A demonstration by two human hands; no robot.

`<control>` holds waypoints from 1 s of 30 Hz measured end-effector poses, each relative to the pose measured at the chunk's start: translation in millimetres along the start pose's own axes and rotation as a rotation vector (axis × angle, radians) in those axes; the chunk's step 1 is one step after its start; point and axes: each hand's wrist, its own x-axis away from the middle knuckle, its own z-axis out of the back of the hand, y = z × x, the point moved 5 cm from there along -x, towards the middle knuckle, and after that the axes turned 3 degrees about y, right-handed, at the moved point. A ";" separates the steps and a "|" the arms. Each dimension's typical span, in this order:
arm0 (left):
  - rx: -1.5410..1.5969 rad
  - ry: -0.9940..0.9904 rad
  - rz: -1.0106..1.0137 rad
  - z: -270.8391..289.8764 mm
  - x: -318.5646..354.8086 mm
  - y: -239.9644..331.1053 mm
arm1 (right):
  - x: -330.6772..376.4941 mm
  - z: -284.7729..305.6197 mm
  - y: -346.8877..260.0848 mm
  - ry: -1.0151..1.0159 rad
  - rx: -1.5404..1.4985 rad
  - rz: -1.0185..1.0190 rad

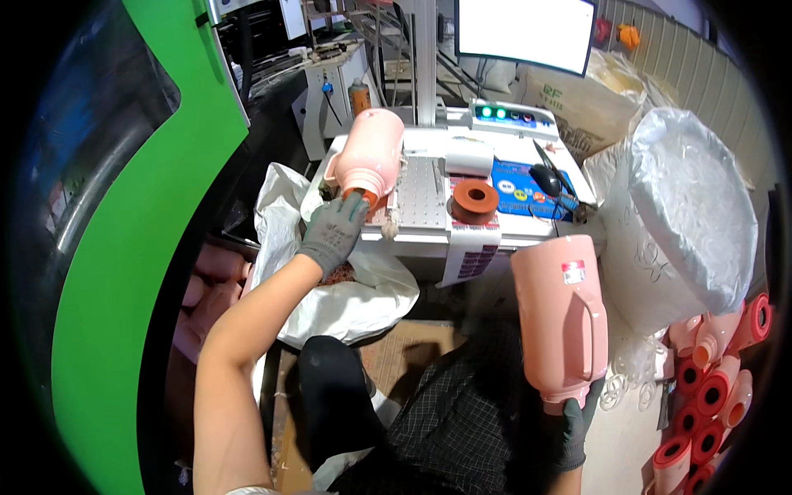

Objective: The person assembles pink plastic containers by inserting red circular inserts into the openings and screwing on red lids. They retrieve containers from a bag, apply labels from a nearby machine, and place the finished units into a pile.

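A pink plastic jug shell (371, 147) lies tilted on the white worktable, its round mouth toward me. My left hand (333, 233), in a grey glove, is at that mouth with its fingers closed on the rim; the fingertips are partly hidden. On the right, a second pink jug shell (551, 322) hangs neck down, with a side handle and a small red-and-white sticker (573, 272). Its neck is gripped from below by my gloved right hand (575, 433).
A brown tape roll (474, 202), a white label roll (469, 157) and a black mouse (544, 178) sit on the table under a monitor (524, 33). A white sack (351, 309) stands below left. Lined bags (689, 214) and several pink shells (709, 396) are at right; a green machine panel (124, 330) at left.
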 end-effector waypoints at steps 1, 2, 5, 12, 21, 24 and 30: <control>-0.040 0.036 -0.013 -3.7 -6.6 -8.3 | -10.6 -18.5 -5.7 -0.024 -0.006 0.062; -0.053 0.055 -0.024 -4.1 -6.3 -17.9 | -19.0 -33.2 -10.6 -0.050 -0.016 0.122; 0.109 0.193 -0.039 29.0 -14.4 11.6 | -42.5 -53.9 -24.6 -0.089 0.247 0.318; 0.474 0.474 -0.337 265.9 122.4 65.8 | -115.1 -186.0 -36.2 -0.321 0.617 0.727; 1.773 -0.171 0.393 130.0 197.0 97.4 | -155.3 -404.3 62.8 -0.286 1.392 1.208; 1.748 -0.242 0.466 142.2 200.7 82.1 | -170.9 -419.2 87.8 -0.272 1.482 1.194; 2.012 -0.424 0.438 125.1 202.2 94.2 | -181.5 -427.9 102.6 -0.279 1.458 1.212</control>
